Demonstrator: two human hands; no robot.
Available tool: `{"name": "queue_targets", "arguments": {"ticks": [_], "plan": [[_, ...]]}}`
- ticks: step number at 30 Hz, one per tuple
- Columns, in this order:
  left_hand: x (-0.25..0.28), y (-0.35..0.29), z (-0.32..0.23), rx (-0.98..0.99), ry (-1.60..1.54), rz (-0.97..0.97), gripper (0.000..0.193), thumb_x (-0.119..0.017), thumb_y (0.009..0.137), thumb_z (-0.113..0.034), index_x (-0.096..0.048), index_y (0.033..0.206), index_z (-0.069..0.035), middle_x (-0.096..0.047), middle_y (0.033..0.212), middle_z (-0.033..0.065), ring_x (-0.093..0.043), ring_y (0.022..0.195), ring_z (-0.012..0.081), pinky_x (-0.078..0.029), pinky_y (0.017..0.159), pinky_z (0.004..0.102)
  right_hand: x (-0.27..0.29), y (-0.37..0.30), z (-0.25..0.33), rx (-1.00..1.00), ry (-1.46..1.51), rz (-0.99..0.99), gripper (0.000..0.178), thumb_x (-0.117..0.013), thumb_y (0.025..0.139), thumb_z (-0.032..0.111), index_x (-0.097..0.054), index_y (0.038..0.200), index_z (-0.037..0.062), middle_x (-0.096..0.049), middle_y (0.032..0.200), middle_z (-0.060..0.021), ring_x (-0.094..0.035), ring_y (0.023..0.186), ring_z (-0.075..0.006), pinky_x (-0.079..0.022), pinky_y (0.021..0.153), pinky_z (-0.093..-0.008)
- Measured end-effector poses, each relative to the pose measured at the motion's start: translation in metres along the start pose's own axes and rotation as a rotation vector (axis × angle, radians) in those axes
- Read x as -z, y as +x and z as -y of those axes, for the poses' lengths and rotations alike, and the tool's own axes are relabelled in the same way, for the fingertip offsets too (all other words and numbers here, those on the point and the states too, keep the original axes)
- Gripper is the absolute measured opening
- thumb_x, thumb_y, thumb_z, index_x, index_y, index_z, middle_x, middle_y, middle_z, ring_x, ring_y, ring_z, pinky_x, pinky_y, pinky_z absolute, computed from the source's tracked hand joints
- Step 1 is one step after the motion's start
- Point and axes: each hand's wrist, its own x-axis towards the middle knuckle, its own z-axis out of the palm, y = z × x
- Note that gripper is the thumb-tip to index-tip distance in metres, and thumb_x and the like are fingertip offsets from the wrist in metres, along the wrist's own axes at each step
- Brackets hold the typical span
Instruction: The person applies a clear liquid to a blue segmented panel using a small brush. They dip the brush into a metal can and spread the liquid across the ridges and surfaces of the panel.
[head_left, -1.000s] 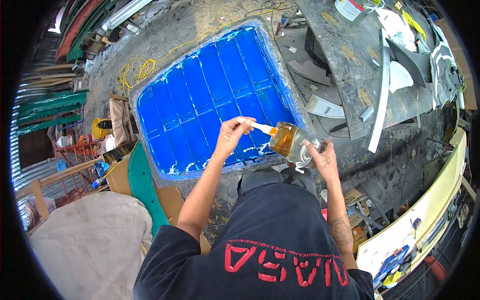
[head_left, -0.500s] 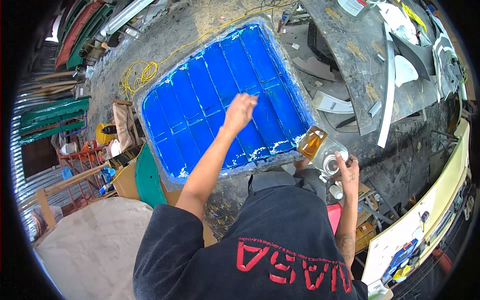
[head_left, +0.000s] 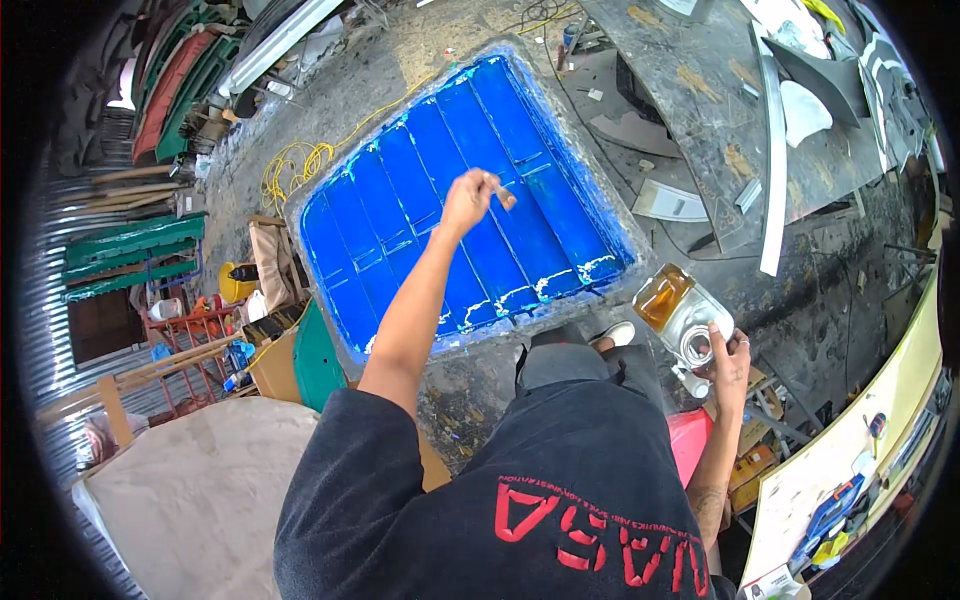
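Note:
A large blue mould panel (head_left: pixel 420 150) with raised ridges and chipped white patches lies before me. Over its middle hangs my left hand (head_left: pixel 475 203), fingers curled and a little blurred; whether something small is pinched in them I cannot make out. At the panel's near right corner, my right hand (head_left: pixel 730 362) grips a clear plastic bottle (head_left: pixel 705 308) by its ring-shaped end. The bottle is tilted, with amber liquid (head_left: pixel 663 302) gathered in its far end. A small white piece (head_left: pixel 690 381) shows just below the bottle's ring.
A grey work table (head_left: pixel 690 110) with curved white and grey offcuts stands at the far right. Yellow cable (head_left: pixel 295 170) coils beyond the panel's left side. A beige round cover (head_left: pixel 200 490) lies near left, beside a green board (head_left: pixel 318 360). A pale bench (head_left: pixel 830 470) runs along the right.
My right hand has carried the bottle right, away from the panel's corner. The left hand stays over the panel, its fingers turned slightly downward. The whole view has shifted slightly.

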Motion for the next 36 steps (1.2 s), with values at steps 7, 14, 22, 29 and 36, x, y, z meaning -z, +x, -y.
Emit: {"name": "queue_targets", "arguments": {"ticks": [7,14,22,29,36], "plan": [[-0.046,-0.088,-0.064,-0.417,0.379,0.081,0.017,-0.059,0.090,-0.005,-0.072,0.101,-0.006,-0.068,0.101,0.0131,-0.062,0.094,0.0354,-0.049,0.087,0.0449,0.033,0.004,-0.030,0.014,0.021,-0.020,0.069,-0.073,0.092,0.038,-0.046,0.130,-0.0116,-0.065,0.101,-0.0120,-0.065,0.085,-0.0136,-0.052,0.049,-0.0258],[-0.050,-0.154,-0.121,-0.223,0.204,0.269,0.019,-0.063,0.095,-0.013,-0.071,0.110,-0.008,-0.068,0.105,0.0121,-0.063,0.097,0.0326,-0.048,0.090,0.0429,0.042,0.025,-0.053,0.107,0.006,0.050,0.068,-0.075,0.091,0.039,-0.048,0.126,-0.0132,-0.064,0.096,-0.0105,-0.063,0.081,-0.0142,-0.050,0.066,-0.0262],[-0.037,-0.100,-0.057,0.030,-0.099,0.191,0.017,-0.062,0.095,-0.012,-0.075,0.100,-0.002,-0.074,0.092,0.0149,-0.071,0.086,0.0250,-0.054,0.076,0.0374,0.033,0.013,-0.035,0.150,0.000,0.097,0.068,-0.076,0.089,0.040,-0.049,0.124,-0.0126,-0.063,0.098,-0.0105,-0.062,0.081,-0.0143,-0.050,0.070,-0.0261],[-0.025,-0.018,0.024,0.015,-0.135,0.070,0.020,-0.060,0.099,-0.014,-0.074,0.103,0.000,-0.073,0.088,0.0084,-0.066,0.082,0.0158,-0.054,0.075,0.0338,0.011,-0.029,-0.031,0.029,-0.022,-0.019,0.063,-0.075,0.090,0.039,-0.052,0.120,-0.0115,-0.065,0.095,-0.0111,-0.062,0.080,-0.0135,-0.048,0.069,-0.0267],[-0.007,0.021,0.009,-0.088,0.072,-0.190,0.026,-0.063,0.097,-0.025,-0.074,0.094,-0.001,-0.070,0.075,0.0136,-0.065,0.066,0.0215,-0.049,0.061,0.0370,-0.022,-0.056,-0.041,0.056,0.103,-0.108,0.057,-0.071,0.094,0.036,-0.052,0.123,-0.0090,-0.065,0.098,-0.0097,-0.064,0.081,-0.0125,-0.048,0.056,-0.0247]]}}
